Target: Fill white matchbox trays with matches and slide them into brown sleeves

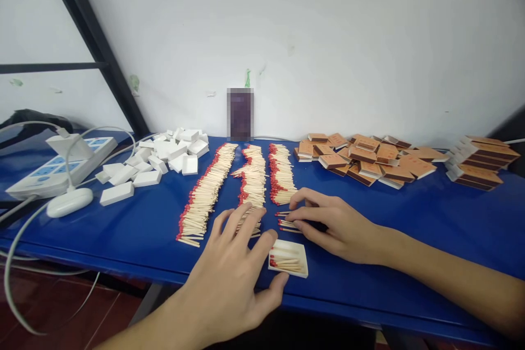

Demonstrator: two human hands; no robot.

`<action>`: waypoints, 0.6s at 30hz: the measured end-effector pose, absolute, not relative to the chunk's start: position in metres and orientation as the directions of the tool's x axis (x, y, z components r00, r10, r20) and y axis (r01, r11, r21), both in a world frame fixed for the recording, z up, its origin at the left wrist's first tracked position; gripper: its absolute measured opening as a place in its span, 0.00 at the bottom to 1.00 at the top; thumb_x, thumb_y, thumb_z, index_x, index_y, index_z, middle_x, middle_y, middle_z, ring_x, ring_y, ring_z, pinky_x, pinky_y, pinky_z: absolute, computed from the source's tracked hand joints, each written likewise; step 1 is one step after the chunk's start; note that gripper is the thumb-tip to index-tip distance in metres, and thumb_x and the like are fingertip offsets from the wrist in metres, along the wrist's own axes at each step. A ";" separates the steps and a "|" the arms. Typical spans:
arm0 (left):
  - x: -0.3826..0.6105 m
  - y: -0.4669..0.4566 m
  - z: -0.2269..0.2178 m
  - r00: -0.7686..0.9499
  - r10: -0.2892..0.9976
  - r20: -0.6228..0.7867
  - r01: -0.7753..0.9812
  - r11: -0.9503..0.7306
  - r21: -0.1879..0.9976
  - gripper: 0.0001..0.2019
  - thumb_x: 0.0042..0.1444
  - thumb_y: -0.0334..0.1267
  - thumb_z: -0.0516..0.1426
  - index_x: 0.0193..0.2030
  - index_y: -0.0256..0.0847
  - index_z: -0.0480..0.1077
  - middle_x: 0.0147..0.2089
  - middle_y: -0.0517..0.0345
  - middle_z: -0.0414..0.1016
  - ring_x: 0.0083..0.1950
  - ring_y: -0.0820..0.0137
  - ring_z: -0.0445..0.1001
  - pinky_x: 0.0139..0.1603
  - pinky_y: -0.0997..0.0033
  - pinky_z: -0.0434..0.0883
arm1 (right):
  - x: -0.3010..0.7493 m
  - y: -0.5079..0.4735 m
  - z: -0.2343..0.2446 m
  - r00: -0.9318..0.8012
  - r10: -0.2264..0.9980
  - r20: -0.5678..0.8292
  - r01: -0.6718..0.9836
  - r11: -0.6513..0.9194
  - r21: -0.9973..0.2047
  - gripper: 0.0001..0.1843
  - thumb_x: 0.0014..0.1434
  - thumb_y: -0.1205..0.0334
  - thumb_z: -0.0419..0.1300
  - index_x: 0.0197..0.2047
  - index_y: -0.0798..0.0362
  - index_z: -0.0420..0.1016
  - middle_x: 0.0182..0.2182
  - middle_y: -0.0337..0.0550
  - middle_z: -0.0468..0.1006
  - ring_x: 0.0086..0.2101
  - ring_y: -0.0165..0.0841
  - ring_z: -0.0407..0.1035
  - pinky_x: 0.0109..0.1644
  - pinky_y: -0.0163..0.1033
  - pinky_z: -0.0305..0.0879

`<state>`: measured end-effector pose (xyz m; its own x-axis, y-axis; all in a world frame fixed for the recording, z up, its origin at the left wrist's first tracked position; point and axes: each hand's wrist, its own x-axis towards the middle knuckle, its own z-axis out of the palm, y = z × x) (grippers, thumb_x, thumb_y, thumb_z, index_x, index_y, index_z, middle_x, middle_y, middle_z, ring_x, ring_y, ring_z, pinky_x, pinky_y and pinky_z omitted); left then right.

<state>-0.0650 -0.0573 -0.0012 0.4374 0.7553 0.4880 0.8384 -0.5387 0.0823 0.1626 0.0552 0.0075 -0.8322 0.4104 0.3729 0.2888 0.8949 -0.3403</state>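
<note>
Three rows of red-tipped matches (250, 183) lie on the blue table (410, 213). A small white tray (289, 258) near the front edge holds several matches. My left hand (232, 273) lies flat with fingers spread; its thumb and forefinger touch the tray's left side and its fingertips reach the middle row. My right hand (328, 221) rests palm down just beyond the tray, fingers together over a few loose matches (286, 222) at the near end of the right row.
A pile of empty white trays (164, 156) sits at the back left. Orange matchbox sleeves (365, 161) lie heaped at the back right, with a neat stack (478, 164) further right. A white power strip (57, 167), cables and a white puck-shaped object (69, 201) occupy the left end.
</note>
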 end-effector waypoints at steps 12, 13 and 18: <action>-0.066 -0.057 0.001 0.441 0.760 0.477 0.836 -0.541 0.089 0.15 0.62 0.44 0.57 0.53 0.40 0.72 0.62 0.42 0.69 0.64 0.46 0.64 0.60 0.40 0.65 | 0.163 0.057 0.008 -0.794 0.463 0.395 0.306 0.865 -0.399 0.12 0.70 0.64 0.53 0.43 0.53 0.79 0.37 0.45 0.72 0.34 0.32 0.68 0.37 0.37 0.66; -0.066 -0.057 0.001 0.440 0.762 0.476 0.837 -0.540 0.090 0.15 0.62 0.44 0.57 0.53 0.40 0.72 0.63 0.42 0.69 0.64 0.46 0.64 0.60 0.40 0.65 | 0.163 0.057 0.008 -0.795 0.458 0.397 0.300 0.866 -0.399 0.12 0.70 0.64 0.53 0.44 0.53 0.79 0.37 0.45 0.72 0.34 0.32 0.68 0.38 0.37 0.66; -0.065 -0.058 0.001 0.443 0.768 0.463 0.835 -0.542 0.099 0.15 0.62 0.44 0.57 0.53 0.40 0.72 0.63 0.43 0.69 0.65 0.47 0.63 0.61 0.40 0.65 | 0.163 0.057 0.008 -0.794 0.466 0.389 0.309 0.862 -0.403 0.12 0.69 0.64 0.54 0.42 0.54 0.79 0.36 0.45 0.72 0.33 0.31 0.68 0.36 0.36 0.65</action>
